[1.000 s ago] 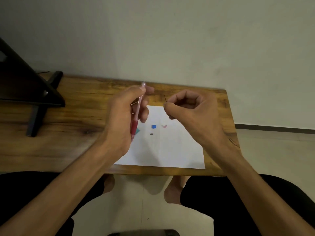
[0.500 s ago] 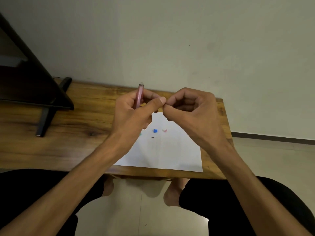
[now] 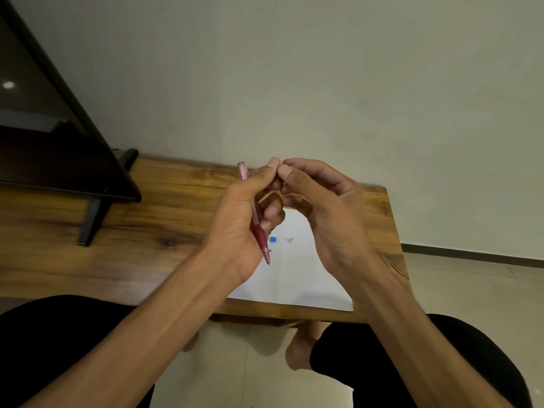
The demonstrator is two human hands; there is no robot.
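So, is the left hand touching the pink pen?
Touching. The head view shows the left hand gripping the pink pen, with curled fingers wrapped round its barrel.

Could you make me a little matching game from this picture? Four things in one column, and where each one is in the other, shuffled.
1 pen
2 blue piece
3 paper
4 dark screen

a stands on the table's left part
b lies on the paper
c held in the left hand
d lies flat on the table

Pairs: 1-c, 2-b, 3-d, 4-a.
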